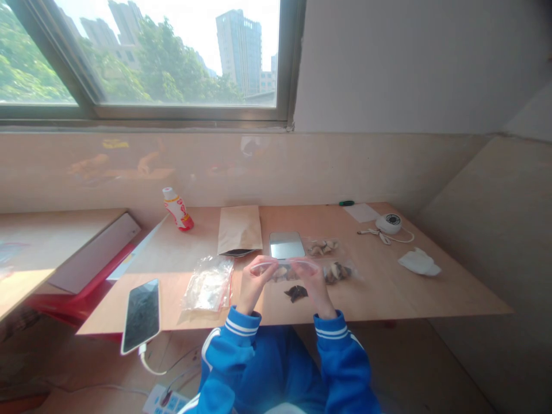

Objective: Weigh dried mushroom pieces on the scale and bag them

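My left hand and my right hand pinch the top edge of a clear plastic bag from either side. Brownish-white pieces show through the plastic, though I cannot tell whether they are inside it or behind. Just below lies a dark, crinkled dried piece on the wooden table. By my right hand rests another clear bag of pale and brown pieces, with a similar bag of pieces behind it. A flat, shiny rectangular plate sits beyond my hands.
Left of my hands are clear empty-looking bags, a brown paper pouch, a bottle and a phone overhanging the front edge. To the right are a white round device with a cable, crumpled tissue and white paper.
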